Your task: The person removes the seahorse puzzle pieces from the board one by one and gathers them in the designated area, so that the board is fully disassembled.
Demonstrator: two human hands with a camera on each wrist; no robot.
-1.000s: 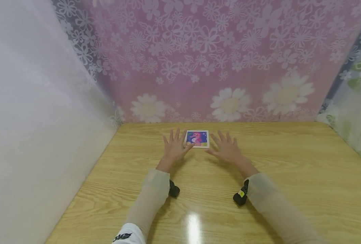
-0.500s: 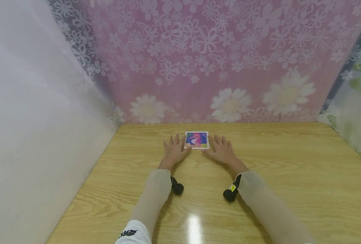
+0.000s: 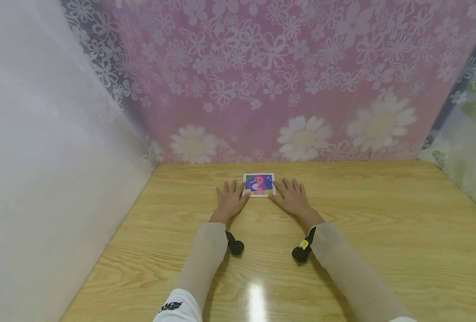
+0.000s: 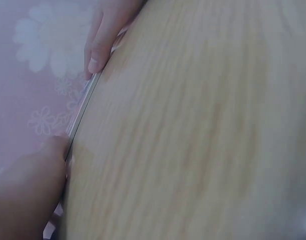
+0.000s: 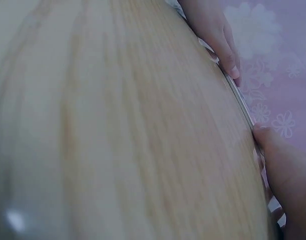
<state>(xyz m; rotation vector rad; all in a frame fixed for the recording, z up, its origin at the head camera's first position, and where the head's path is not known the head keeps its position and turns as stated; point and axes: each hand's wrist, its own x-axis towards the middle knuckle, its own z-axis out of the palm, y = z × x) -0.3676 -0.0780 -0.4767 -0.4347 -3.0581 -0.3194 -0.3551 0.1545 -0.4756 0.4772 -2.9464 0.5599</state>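
A small square picture card [image 3: 259, 184] with a pink seahorse on blue lies flat on the wooden table [image 3: 383, 232], near the far edge. My left hand [image 3: 230, 199] lies flat on the table at the card's left side, fingers straight, its thumb against the card's lower left edge. My right hand [image 3: 291, 197] lies flat at the right side, thumb at the lower right corner. The left wrist view shows the card's thin edge [image 4: 85, 107] between my left hand [image 4: 27, 187] and the right hand [image 4: 100, 45]. In the right wrist view my right hand [image 5: 288, 172] touches the card's edge [image 5: 240, 100].
A pink flowered curtain [image 3: 286, 80] hangs right behind the table's far edge. A white sheet [image 3: 40, 156] closes the left side and a green-flowered one [image 3: 467, 147] the right. Black wrist cameras [image 3: 235, 245] sit under both sleeves.
Both hands have come down from slightly raised, spread poses to lie flat beside the card. The forearms have drawn closer together. The card has hardly moved.
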